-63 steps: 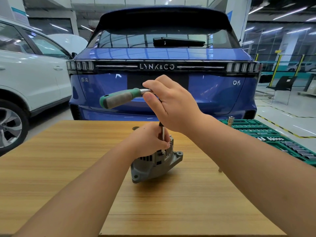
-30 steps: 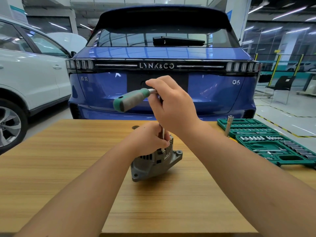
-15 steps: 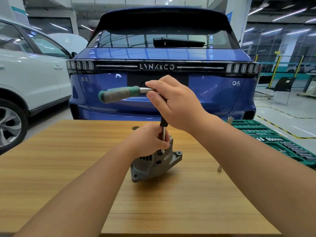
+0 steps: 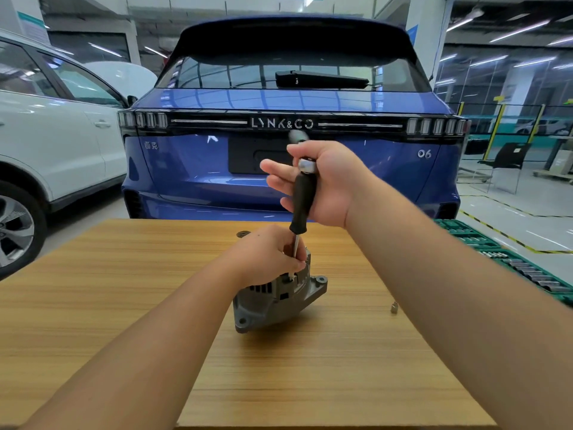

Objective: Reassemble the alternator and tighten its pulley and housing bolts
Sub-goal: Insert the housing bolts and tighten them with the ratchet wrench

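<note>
A grey alternator (image 4: pixel 276 301) lies tilted on the wooden table (image 4: pixel 124 305). A black extension bar (image 4: pixel 303 200) stands on it, its thin steel shaft running down to a housing bolt. My left hand (image 4: pixel 266 256) rests on top of the alternator and pinches the shaft just above the bolt. My right hand (image 4: pixel 325 181) holds the ratchet wrench at its chrome head (image 4: pixel 307 165) on top of the bar, with the fingers spread to the left. The ratchet handle (image 4: pixel 298 137) is a blur pointing away behind that hand.
A small loose socket (image 4: pixel 394 307) stands on the table right of the alternator. A dark round part (image 4: pixel 243 234) lies behind my left hand. An open green socket set (image 4: pixel 514 262) sits at the right edge. A blue car (image 4: pixel 291 103) and a white car (image 4: pixel 46 135) stand beyond the table.
The ratchet handle has swung from pointing left to pointing away behind my right hand; its green grip is out of sight. My left hand and the alternator have stayed put.
</note>
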`<state>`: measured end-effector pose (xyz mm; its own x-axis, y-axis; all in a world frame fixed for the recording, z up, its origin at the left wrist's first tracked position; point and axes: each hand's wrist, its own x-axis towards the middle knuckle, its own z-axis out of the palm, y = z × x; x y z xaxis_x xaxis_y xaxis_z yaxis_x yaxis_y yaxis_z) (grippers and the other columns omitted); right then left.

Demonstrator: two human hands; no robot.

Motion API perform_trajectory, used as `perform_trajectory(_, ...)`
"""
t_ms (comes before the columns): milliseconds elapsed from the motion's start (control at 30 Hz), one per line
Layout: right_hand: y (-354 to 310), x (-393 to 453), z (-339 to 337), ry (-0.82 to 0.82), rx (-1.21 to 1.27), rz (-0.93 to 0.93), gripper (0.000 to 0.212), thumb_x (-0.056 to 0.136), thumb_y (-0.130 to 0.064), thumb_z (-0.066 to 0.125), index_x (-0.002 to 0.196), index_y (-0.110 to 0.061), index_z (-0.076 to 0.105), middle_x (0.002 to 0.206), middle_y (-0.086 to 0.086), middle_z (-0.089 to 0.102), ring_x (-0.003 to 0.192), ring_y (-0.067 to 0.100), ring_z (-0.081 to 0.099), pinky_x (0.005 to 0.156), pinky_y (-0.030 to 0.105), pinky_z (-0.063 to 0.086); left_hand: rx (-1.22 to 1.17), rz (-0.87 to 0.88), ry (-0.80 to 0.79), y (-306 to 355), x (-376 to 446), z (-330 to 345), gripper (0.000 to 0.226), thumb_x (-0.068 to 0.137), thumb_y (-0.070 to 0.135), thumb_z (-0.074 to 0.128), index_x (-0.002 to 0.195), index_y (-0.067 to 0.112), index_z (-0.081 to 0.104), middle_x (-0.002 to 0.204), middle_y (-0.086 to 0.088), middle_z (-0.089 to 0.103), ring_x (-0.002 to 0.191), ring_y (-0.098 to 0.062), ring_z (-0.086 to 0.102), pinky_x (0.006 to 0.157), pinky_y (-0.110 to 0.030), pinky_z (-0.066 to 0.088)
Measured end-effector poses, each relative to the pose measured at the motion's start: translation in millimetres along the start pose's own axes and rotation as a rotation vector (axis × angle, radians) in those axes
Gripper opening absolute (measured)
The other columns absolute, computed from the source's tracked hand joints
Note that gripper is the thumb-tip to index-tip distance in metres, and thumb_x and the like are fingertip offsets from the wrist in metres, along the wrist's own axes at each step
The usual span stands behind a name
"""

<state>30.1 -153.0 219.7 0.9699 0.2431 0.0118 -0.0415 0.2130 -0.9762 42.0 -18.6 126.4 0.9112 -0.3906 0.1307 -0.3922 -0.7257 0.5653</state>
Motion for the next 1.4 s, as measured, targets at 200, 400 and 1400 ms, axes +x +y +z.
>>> perform_trajectory(200, 34, 4, 6, 0.137, 0.086, -0.45, 0.005, 0.098, -0.026, 0.063, 0.097, -0.025, 0.068, 0.092, -0.01, 0.071, 0.082, 0.005, 0.066, 0.079, 0.025, 0.053, 0.01, -0.004, -0.027, 0, 1, -1, 0.015, 0.094, 0.024, 0.073, 0.084, 0.035, 0.068, 0.088, 0.014, 0.07, 0.086, -0.005, 0.065, 0.073, -0.024, 0.048)
perform_trajectory(400, 43, 3, -1, 0.35, -0.731, -1.029, 0.019, 0.101, -0.015, 0.06, 0.111, -0.009, 0.075, 0.119, 0.001, 0.071, 0.116, 0.012, 0.062, 0.101, 0.024, 0.047, 0.009, 0.014, -0.026, 1, 1, -2, 0.012, 0.095, 0.027, 0.071, 0.088, 0.034, 0.064, 0.089, 0.01, 0.071, 0.087, -0.008, 0.066, 0.075, -0.027, 0.049)
perform_trajectory(1400, -9, 3, 13, 0.022, -0.124, 0.052, 0.015, 0.097, -0.022, 0.051, 0.108, -0.016, 0.059, 0.088, -0.002, 0.078, 0.081, 0.018, 0.076, 0.09, 0.048, 0.041, -0.007, 0.004, -0.009, -2, 1, 0, 0.012, 0.095, 0.027, 0.072, 0.086, 0.035, 0.069, 0.084, 0.015, 0.07, 0.084, -0.003, 0.065, 0.072, -0.024, 0.047)
